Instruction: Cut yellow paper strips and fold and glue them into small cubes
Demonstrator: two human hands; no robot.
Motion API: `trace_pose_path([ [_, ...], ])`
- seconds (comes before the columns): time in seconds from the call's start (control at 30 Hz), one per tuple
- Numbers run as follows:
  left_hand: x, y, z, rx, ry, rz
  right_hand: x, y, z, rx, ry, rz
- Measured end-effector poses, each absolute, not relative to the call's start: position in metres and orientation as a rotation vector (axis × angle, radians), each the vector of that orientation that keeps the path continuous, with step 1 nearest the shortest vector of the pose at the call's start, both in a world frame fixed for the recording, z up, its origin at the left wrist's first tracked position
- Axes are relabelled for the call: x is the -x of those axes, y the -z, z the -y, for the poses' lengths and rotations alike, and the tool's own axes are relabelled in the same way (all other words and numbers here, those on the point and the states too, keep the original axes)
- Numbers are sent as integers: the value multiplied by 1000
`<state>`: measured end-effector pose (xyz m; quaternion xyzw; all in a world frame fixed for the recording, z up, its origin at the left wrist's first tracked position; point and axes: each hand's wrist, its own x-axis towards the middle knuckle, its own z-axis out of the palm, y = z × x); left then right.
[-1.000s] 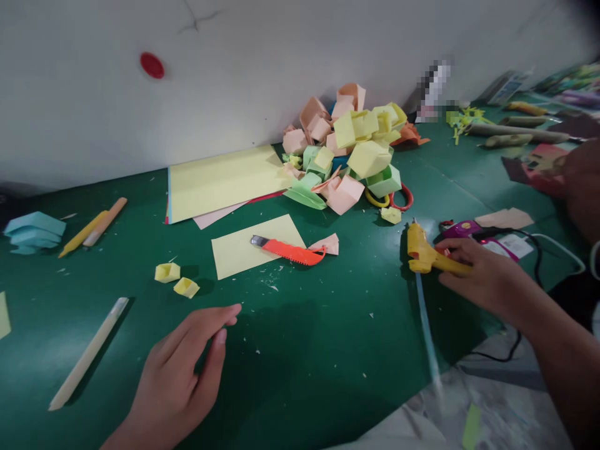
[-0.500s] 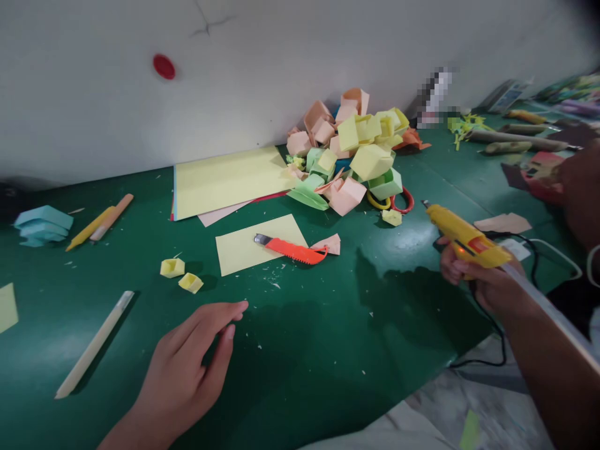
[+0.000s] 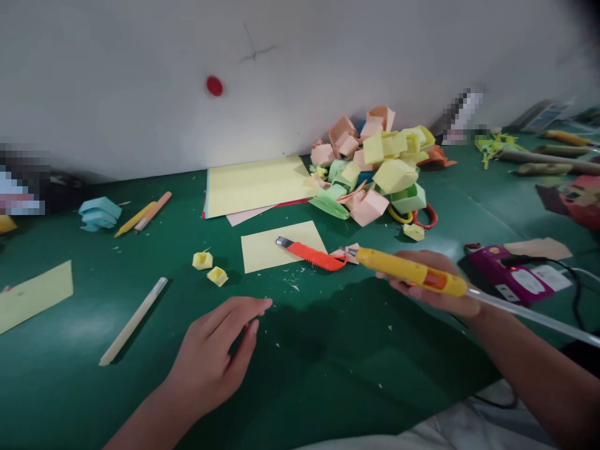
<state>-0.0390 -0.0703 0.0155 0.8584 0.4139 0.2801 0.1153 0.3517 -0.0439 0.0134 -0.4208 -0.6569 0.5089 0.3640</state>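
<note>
My right hand (image 3: 426,284) is wrapped round a yellow hot glue gun (image 3: 412,272), its metal nozzle pointing left. A long clear glue stick (image 3: 525,312) sticks out of the gun's back end. My left hand (image 3: 220,356) rests low over the table, thumb and forefinger apart, holding nothing. Just beyond it sit two small folded yellow paper cups (image 3: 202,260). An orange utility knife (image 3: 316,255) lies across a pale yellow paper sheet (image 3: 253,254), near the gun's nozzle.
Folded paper pieces (image 3: 396,175) are heaped by the wall, with scissors (image 3: 425,217) partly under them. Yellow sheets (image 3: 257,186) lie beside the heap. A purple power strip (image 3: 510,275) is at right. A pale stick (image 3: 135,319), markers (image 3: 152,212) and blue folded paper (image 3: 100,214) are at left.
My right hand has brought the glue gun leftward, towards the knife, uncovering the power strip. My left hand keeps its pose. The view has turned somewhat left.
</note>
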Motion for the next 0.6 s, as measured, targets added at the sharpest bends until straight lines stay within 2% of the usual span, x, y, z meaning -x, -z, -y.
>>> trace_pose_path([
  [0.1,40,-16,71,-2533,-853,-1190,-337,-18,29,943,-1033,2123],
  [0.17,41,-16,71,-2548,-871,-1181,-327,-19,24,872,-1005,2166],
  [0.3,44,-14,73,-2547,-859,-1175,-313,-15,25,870,-1218,2100],
  [0.43,45,-13,73,-2559,-829,-1138,-309,-6,30,876,-1423,1756],
  [0.6,43,-14,71,-2617,-831,-1095,-311,5,28,833,-1491,1460],
])
